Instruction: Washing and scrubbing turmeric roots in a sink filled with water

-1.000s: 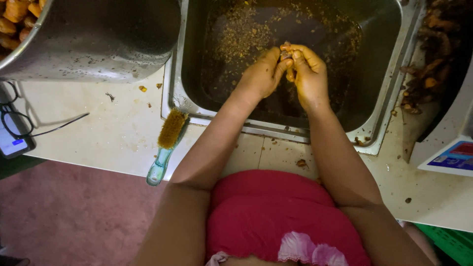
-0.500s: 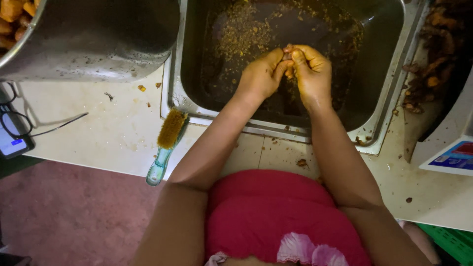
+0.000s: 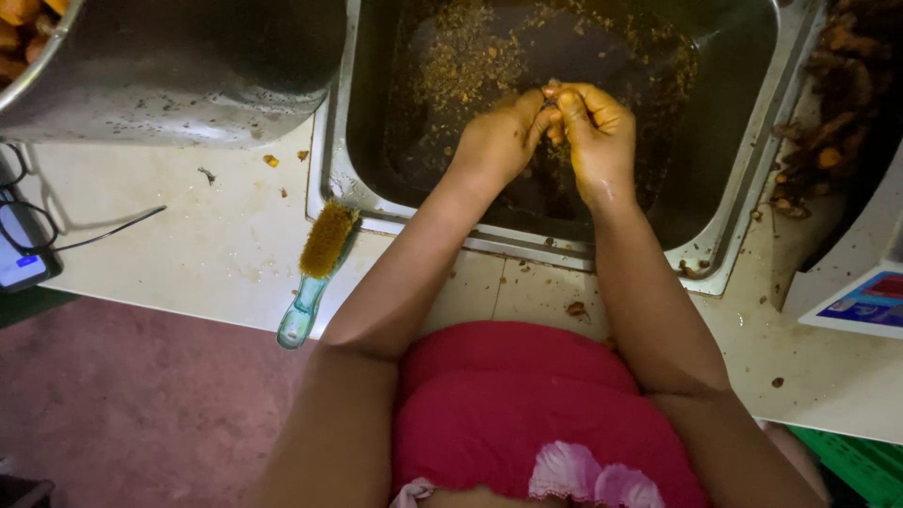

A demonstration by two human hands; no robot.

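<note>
Here, over the sink (image 3: 752, 179), the left hand (image 3: 499, 141) and right hand (image 3: 597, 132) each grip a small root piece (image 3: 553, 94) pinched between their fingertips.

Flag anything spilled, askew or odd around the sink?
Brown peel scraps litter the sink bottom, and a few bits lie on the counter. The scrub brush hangs with its handle past the counter edge. Both hands, left hand and right hand, are stained yellow.

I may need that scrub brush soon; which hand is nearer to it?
Left. The left hand is over the sink, up and right of the scrub brush; the right hand is farther right.
</note>
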